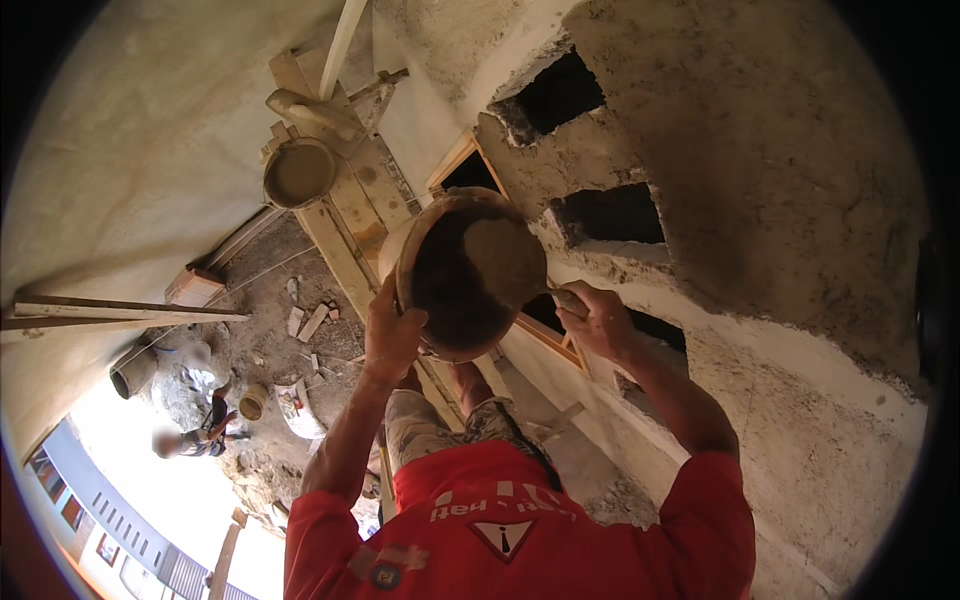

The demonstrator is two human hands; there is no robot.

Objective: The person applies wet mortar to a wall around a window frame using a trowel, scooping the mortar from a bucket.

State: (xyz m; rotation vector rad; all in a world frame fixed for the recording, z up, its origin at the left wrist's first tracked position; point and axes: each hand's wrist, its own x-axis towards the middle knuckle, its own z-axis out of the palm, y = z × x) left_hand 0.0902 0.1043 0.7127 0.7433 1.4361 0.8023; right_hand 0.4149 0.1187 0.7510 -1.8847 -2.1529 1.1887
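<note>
Head view is showing a round, dust-caked bucket [402, 240] tilting in front of the person, above worn wooden planks [347, 262]; its dark inside is showing a rounded, grey-brown patch [503, 262] at the right, mortar or blade, I cannot tell which. The left hand [392, 335] is curling firmly around the bucket's left rim; the right hand [600, 322] is closing around a slim tool handle [568, 300] at the opposite side; beyond, a coarse plaster wall [760, 180] is framing ragged, rectangular openings [612, 215].
</note>
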